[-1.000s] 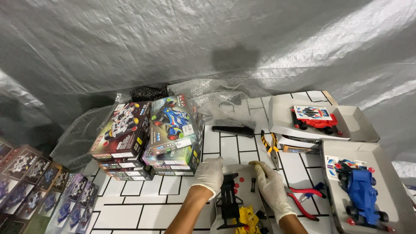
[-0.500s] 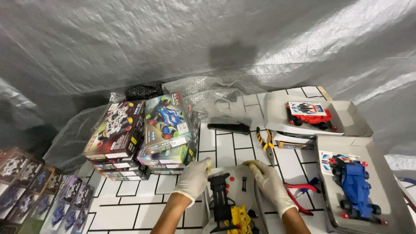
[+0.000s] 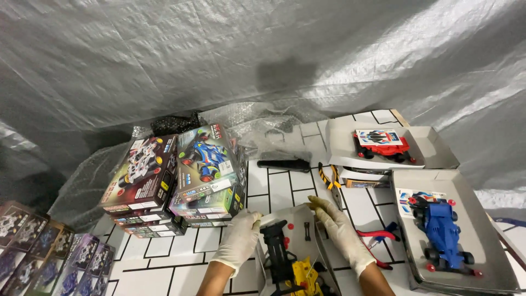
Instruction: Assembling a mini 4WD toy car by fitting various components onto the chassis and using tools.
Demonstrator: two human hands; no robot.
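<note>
Both my hands wear white gloves. My left hand (image 3: 239, 241) grips the left rim of an open grey cardboard tray (image 3: 290, 217) at the bottom middle. My right hand (image 3: 341, 232) rests on the tray's right rim, fingers pointing to its far corner. Inside the tray lie a black toy car chassis (image 3: 278, 253), a yellow car body part (image 3: 303, 277) and small red and black parts.
Two stacks of toy car kit boxes (image 3: 176, 180) stand left of the tray. Orange-handled pliers (image 3: 327, 178), a black tool (image 3: 285, 164) and red-handled cutters (image 3: 378, 238) lie on the tiled mat. Trays at the right hold a red car (image 3: 383, 146) and a blue car (image 3: 442, 233). More boxes (image 3: 38, 253) lie lower left.
The view shifted slightly, so everything sits a little higher and to the left. Both hands stayed on the grey tray's rims, my right fingers now at its far corner.
</note>
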